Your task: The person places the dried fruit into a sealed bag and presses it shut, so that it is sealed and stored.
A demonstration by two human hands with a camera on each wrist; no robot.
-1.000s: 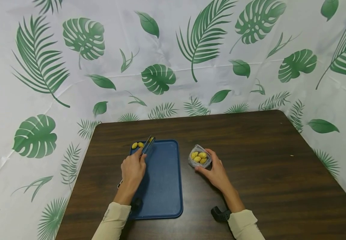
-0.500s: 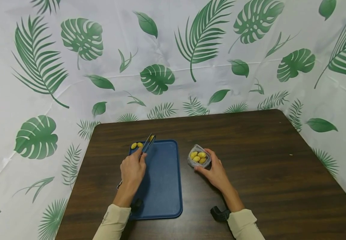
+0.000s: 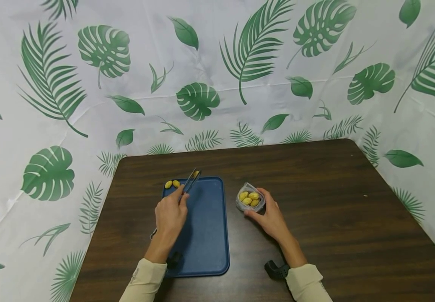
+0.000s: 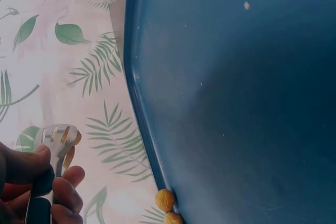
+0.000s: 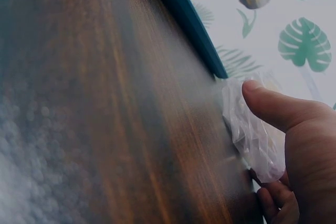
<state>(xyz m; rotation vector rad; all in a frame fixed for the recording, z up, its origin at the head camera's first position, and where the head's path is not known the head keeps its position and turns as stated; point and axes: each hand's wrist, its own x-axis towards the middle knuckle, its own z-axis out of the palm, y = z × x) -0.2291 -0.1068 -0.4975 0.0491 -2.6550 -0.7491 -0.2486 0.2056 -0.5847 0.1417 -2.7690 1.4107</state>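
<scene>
My left hand (image 3: 170,216) grips metal tongs (image 3: 191,181) above the far end of a blue tray (image 3: 207,235). Between the tong tips is a yellow oval piece (image 4: 69,157), partly hidden by the slotted end in the left wrist view. Two similar yellow pieces (image 3: 172,184) lie side by side in the tray's far left corner. To the right of the tray, my right hand (image 3: 274,220) curls round a clear plastic bag (image 5: 252,135), thumb on the near side. Several yellow oval pieces (image 3: 247,201) show in the bag's open mouth.
Everything stands on a dark wood table (image 3: 334,218). Behind it hangs a white leaf-print cloth (image 3: 217,63). A black wrist strap (image 3: 276,269) sits on the right forearm near the sleeve. A small pale fleck (image 3: 365,195) lies on the table at right.
My left hand has moved slightly right with the tongs and the piece in them, away from the two pieces in the corner. The right hand and bag have stayed in place.
</scene>
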